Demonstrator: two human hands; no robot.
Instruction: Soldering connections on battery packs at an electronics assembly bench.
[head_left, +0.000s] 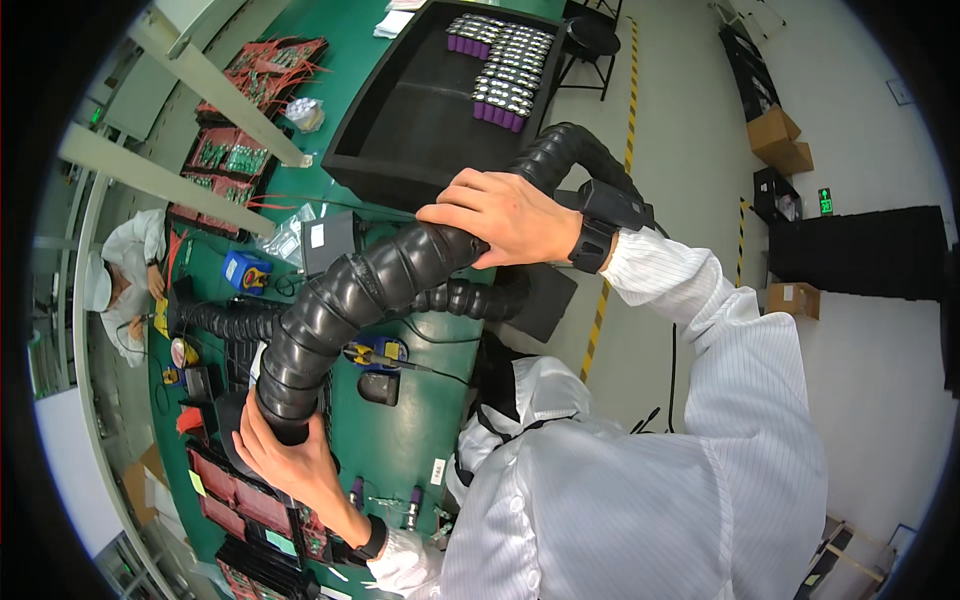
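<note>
A thick, ribbed black flexible hose point(350, 285) arches across the middle of the picture, over the green workbench point(425, 410). My right hand point(515, 215) wraps over its upper part, the fingers closed round the ribs. Lower down, my left hand point(298, 460) grips the hose near its lower end, beside a dark hood-like piece point(232, 425) that it partly hides. Both wrists wear black bands, the right one carrying a bulky black device point(612, 205). Just under the hose sit a blue and yellow device point(380, 350) and a small black holder point(378, 388).
A black tray point(385, 120) holds rows of purple battery cells point(505, 85). Bins of red-wired circuit boards point(230, 155) line the far side. A second ribbed hose point(465, 298) runs underneath. Across the bench a person in white point(130, 265) works. A stool point(592, 40) stands beyond the tray.
</note>
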